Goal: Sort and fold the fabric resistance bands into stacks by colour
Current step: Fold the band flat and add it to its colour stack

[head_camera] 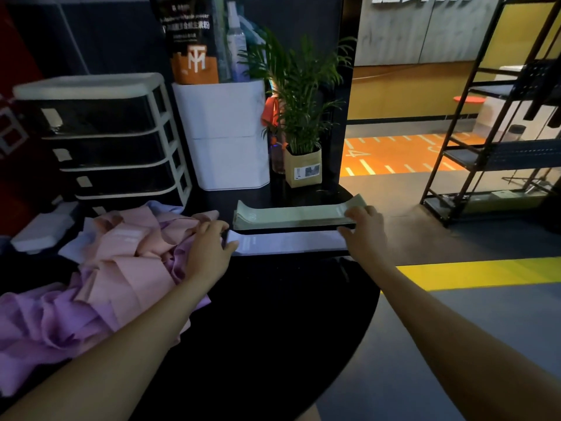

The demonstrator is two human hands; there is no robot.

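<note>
A pale lavender-blue band [288,243] lies flat and stretched out on the black table [273,314]. My left hand [209,250] grips its left end and my right hand [362,232] holds its right end, fingers curled over it. Just behind it sits a neat stack of green bands [291,214]; my right hand also touches that stack's right end. To the left a loose heap holds pink bands [127,256], purple bands [39,323] and pale blue bands [73,247], all jumbled.
A drawer unit [103,138] stands at the back left, a white bin [227,132] beside it, and a potted plant [303,165] behind the green stack. The table's right edge drops to the floor. A metal rack [491,153] stands far right.
</note>
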